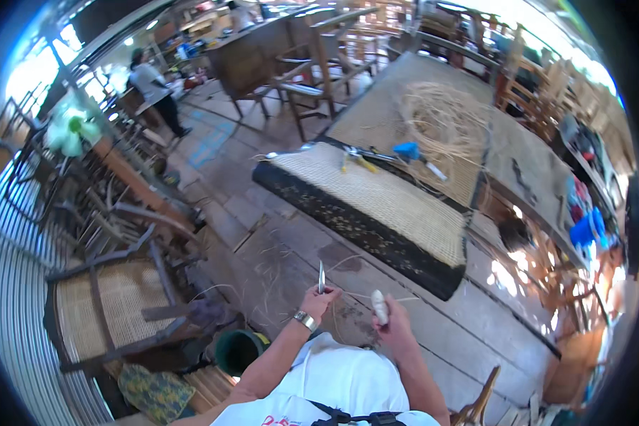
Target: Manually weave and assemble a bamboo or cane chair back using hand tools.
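Gripping a knife point(321, 277) upright in our left hand point(318, 302), we see a pale strand point(358, 295) between our hands, above the plank floor point(440, 323). Were the strand to slip or twist, we judge, the knife could nick a hand. Our forearms point(271, 361) reach forward; our right hand point(396, 328) curls beside a white piece point(380, 307), its exact grip we cannot tell.

Light: blown out white at upper left and upper right
Plank floor point(440, 326): dimmer, glaring patches at right
Knife blade point(321, 277): catches a pale glint
White shirt point(341, 380): bright, detail thin
Corrugated wall point(11, 312): bowed by fisheye distortion
Far chairs point(525, 74): soft, washed out
Rim: black, fringed blue
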{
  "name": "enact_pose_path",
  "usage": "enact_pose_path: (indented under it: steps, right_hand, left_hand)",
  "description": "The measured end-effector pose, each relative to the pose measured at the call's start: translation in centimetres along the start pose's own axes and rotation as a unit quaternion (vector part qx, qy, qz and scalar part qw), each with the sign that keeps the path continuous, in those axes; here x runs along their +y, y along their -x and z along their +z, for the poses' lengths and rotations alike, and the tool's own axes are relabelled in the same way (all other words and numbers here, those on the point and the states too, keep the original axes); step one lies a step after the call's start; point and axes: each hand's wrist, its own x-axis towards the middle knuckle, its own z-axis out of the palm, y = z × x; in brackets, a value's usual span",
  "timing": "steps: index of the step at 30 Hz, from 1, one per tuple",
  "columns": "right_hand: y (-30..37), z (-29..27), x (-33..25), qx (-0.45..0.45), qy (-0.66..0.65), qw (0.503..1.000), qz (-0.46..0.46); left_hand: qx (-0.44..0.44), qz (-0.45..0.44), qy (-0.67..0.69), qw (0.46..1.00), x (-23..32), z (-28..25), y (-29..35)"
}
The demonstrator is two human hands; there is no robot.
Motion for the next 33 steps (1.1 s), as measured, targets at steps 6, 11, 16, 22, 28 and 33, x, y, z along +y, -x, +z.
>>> enact_pose_path:
  steps: [6,11,16,22,28,33]
  right_hand:
    - [4.5,-13.7,-1.5,0.036,-0.083,0.995,-0.03]
    - [16.1,-36.5,-9.3,0.23,-0.052,0.965,-0.117]
    - [24.0,-48.5,-15.0,0.23,0.013,0.957,-0.175]
    - [20.0,-44.4,-12.5,0.257,0.046,0.94,-0.22]
    - [8.2,-24.0,-2.4,0.109,0.102,0.98,-0.131]
    - [3.7,-2.8,2.1,-0.035,-0.112,0.992,-0.049]
  left_hand:
    - [0.226,0.053,-0.225,0.946,-0.2,-18.0,-1.8]
    - [0.484,-0.042,-0.316,0.815,4.6,-41.3,5.8]
    - [0.564,-0.012,-0.113,0.818,9.7,-53.8,11.6]
    - [0.372,0.018,-0.507,0.778,9.7,-32.0,2.2]
    - [-0.031,0.025,-0.471,0.881,-1.7,-6.2,-7.7]
    - [-0.165,0.103,-0.342,0.919,1.9,6.5,-0.8]
